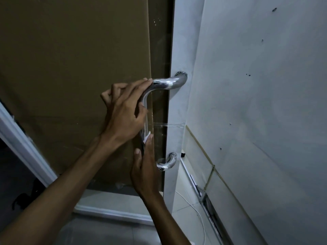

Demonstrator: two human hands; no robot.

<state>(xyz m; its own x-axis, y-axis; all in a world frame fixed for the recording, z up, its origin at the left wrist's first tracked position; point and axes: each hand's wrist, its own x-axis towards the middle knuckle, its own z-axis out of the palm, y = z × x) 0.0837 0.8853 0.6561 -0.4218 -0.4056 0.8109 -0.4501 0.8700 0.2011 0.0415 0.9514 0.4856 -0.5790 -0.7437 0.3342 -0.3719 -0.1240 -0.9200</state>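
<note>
While pinching the door handle [169,83] at its upper bend between thumb and forefinger, steadies it with the left hand [123,114], likely to brace against the tug of peeling. Lays the right hand [143,170] along the lower bar, fingers straight and curled round nothing, tips touching a white scrap [146,137] of loosened wrap, apparently to work it free. Stands upright by the left edge of the white door [178,103], fixed on two round mounts. Looks chromed and glossy, sheathed in clear crinkled film [161,85], taped near the upper bend, bunched at the lower mount. Behind, brown cardboard [70,68]; across the door edge, clear tape [169,125].
</note>
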